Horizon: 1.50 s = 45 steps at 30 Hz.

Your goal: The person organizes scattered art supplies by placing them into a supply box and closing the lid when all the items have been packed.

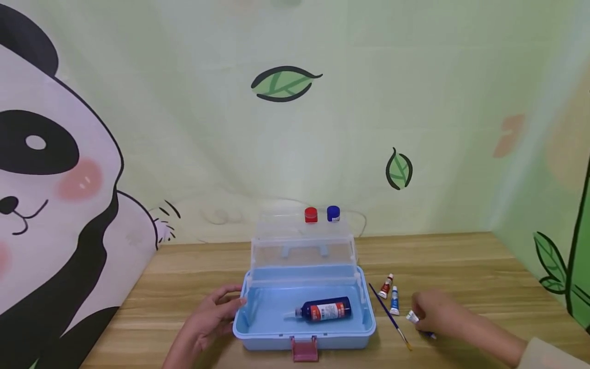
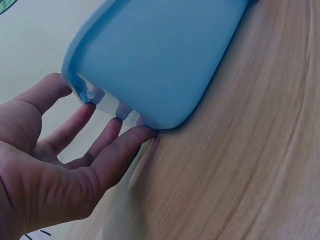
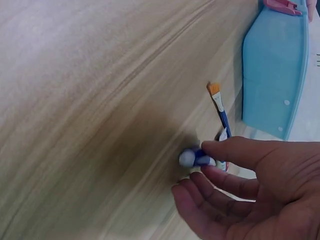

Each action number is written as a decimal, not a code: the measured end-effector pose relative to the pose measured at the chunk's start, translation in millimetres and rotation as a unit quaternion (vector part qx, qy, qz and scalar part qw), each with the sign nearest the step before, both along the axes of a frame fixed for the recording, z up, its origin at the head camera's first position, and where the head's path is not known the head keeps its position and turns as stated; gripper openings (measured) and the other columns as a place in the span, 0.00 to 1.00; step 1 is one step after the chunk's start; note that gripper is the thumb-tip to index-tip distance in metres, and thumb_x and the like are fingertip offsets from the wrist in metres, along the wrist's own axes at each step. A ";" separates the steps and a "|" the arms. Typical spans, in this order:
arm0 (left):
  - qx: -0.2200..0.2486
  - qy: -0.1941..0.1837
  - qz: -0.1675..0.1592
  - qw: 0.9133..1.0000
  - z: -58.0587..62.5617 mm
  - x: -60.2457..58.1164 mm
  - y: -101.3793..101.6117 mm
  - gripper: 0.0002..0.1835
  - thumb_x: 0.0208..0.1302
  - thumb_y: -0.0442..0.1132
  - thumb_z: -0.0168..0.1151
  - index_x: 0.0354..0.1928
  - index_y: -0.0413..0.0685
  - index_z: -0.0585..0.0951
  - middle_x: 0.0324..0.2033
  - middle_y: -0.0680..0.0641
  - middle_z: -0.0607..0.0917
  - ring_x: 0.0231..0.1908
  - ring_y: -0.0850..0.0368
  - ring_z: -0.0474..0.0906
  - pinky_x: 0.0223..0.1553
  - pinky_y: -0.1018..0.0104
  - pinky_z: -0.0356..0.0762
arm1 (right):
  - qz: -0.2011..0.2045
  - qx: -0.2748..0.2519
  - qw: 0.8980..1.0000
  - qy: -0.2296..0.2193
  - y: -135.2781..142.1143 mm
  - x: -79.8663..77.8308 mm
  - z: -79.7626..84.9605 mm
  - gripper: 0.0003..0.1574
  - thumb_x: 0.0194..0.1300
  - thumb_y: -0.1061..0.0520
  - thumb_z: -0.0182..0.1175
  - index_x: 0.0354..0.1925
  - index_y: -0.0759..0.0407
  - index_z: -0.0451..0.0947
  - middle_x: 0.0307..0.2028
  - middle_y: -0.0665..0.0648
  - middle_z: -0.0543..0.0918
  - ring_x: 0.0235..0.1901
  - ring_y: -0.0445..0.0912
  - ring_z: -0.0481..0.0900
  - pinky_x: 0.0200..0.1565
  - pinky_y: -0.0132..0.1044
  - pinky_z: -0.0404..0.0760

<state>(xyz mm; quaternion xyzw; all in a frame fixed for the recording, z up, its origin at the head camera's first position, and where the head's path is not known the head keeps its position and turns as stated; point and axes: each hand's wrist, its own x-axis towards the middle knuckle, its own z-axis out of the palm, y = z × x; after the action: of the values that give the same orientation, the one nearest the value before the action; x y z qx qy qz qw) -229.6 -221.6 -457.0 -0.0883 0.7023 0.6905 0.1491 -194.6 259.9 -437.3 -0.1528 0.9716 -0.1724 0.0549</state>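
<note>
Head cam, left to right: panda (image 1: 46,195) print on the wall (image 1: 193,128), then left hand (image 1: 209,315) at the box's left end. Thumb on the rim, other fingers against the outside; left wrist view shows it holding that end. Box (image 1: 267,343) is light blue, sits mid-table (image 1: 184,277), open. Clear lid (image 1: 272,251) tipped to the far side, pink latch (image 1: 304,350) on the near wall. Bottle (image 1: 328,310), dark blue, lies on its side in the box, nozzle pointing left. Red jar (image 1: 311,216) and blue jar (image 1: 333,214) show at the lid's far part, red on the left; can't tell what they stand on.

Right of the box: brush (image 1: 389,315) lies slantwise, bristles near and right, handle end far and left. Red tube (image 1: 386,286) and blue tube (image 1: 394,301) just right of it, blue nearer. Right hand (image 1: 435,312) is farther right, thumb and index pinching white tube (image 1: 412,316) low over the table; other fingers bent, nothing in them. Right wrist view has its blue end poking out.
</note>
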 end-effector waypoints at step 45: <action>-0.015 -0.009 0.010 1.000 -4.8 -1.7 8.5 0.30 0.66 0.40 0.70 0.67 0.43 0.72 0.61 0.33 0.75 0.44 0.46 0.81 0.41 0.47 0.84 | 0.060 0.012 0.995 0.076 -4.1 -18.6 27.7 0.16 0.51 0.68 0.72 0.27 0.55 0.74 0.22 0.45 0.73 0.23 0.38 0.66 0.26 0.32 0.68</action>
<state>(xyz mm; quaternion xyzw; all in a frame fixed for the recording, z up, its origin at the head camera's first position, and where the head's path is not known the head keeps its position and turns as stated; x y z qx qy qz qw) -231.3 -213.1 -461.8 -0.1038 0.7101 0.6806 0.1474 -213.2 255.8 -409.6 -0.2225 0.9640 -0.1452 -0.0072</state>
